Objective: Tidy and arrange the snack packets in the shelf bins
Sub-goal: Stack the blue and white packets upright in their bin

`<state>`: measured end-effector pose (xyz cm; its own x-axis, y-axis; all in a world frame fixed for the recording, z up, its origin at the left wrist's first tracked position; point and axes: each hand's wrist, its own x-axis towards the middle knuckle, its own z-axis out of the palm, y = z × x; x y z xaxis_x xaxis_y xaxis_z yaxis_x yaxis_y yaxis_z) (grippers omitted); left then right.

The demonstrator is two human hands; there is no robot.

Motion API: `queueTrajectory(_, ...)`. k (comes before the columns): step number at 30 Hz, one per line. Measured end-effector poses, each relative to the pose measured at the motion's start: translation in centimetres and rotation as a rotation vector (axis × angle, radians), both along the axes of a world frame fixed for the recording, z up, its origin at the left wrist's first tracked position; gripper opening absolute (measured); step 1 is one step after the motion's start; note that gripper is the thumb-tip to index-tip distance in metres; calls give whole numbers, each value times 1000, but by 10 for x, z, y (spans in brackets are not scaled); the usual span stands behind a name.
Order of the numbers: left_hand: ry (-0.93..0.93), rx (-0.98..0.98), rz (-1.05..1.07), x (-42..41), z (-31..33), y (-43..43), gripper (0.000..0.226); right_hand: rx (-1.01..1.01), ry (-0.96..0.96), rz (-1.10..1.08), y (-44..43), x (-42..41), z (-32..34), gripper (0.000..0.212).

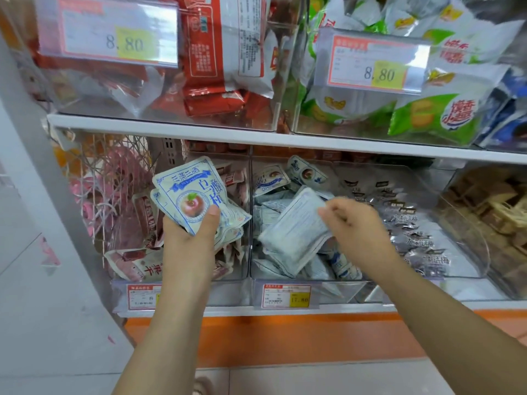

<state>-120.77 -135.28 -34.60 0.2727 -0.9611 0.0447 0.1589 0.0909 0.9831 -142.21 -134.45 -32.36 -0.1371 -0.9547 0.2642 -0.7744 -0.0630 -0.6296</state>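
My left hand [190, 240] grips a small stack of white-and-blue plum snack packets [191, 192], front side up, above the left clear bin [182, 277] of pink-red packets [134, 262]. My right hand [352, 220] pinches the corner of another white-and-blue packet [295, 232], back side up and tilted, over the middle clear bin [310, 276]. That bin holds several more of the same packets [271, 181].
Dark plum packets [413, 232] fill the right part of the middle bin. A bin of brown snacks [493, 212] stands at far right. The upper shelf carries bins of red packets [211, 61] and green-white packets [427, 109] with price tags. An orange panel [285, 337] runs below.
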Motion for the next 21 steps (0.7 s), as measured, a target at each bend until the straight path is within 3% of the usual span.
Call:
queueTrajectory(4,-93,-73,20,-4,5,6,39,-27,-534,-109,12,-4,12,19)
queueTrajectory(8,-325,-277,-53,-12,8,20,41,14,-697,-131,27,4,16,24)
queueTrajectory(12,-518,-295,-281,-26,2,32,44,104,-953,-50,41,16,20,22)
queueTrajectory(18,-466,-230,-474,-41,-9,38,46,227,-1051,12,44,9,20,24)
queueTrajectory(21,-417,-222,-525,-45,-9,41,38,250,-882,76,44,-2,18,25)
